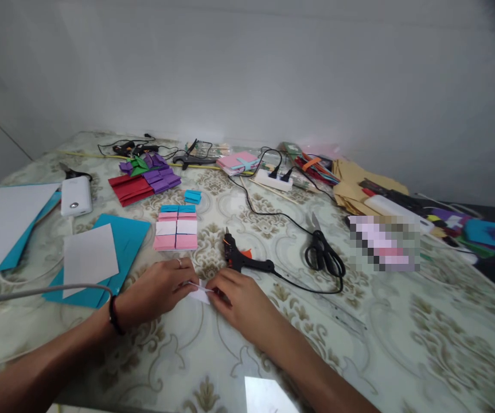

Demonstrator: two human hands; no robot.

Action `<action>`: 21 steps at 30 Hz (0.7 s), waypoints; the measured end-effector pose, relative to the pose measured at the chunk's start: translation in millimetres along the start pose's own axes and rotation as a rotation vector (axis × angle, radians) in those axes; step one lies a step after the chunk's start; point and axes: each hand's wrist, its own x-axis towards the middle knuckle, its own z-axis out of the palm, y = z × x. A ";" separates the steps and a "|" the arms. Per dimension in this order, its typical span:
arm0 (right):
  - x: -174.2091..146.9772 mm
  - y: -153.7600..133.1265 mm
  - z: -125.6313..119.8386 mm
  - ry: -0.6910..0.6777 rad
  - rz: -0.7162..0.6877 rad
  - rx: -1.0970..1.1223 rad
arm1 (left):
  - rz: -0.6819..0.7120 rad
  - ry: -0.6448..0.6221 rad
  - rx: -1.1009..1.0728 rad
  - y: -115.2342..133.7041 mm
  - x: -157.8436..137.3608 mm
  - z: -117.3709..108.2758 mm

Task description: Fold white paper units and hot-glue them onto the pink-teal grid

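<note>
A small white piece of paper (199, 294) lies low over the table between my two hands. My left hand (167, 287), with a ring and a dark wristband, pinches its left side. At the right end, the fingers of my right hand (235, 295) are closed on the same paper and partly hide it. A raised fold or edge runs along the paper. Just beyond my hands sit folded blue, pink and white paper strips (176, 228) in two columns. A black glue gun (247, 256) rests right of them, beside an orange bit.
Black scissors (323, 252) and a clear ruler (337, 315) lie to the right. White sheets (90, 258) on blue paper (131, 244) and a white power bank (75, 196) are left. Red folded paper (130, 189) and a power strip (274, 179) stand farther back, with cables crossing the table.
</note>
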 end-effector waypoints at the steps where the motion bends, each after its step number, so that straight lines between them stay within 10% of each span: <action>1: 0.0 -0.7 -0.2 0.001 -0.005 0.002 | 0.005 -0.005 0.017 -0.2 -0.2 0.2; 21: -4.7 -11.8 -5.4 -0.132 -0.089 0.260 | -0.086 0.057 -0.075 13.0 1.3 -0.1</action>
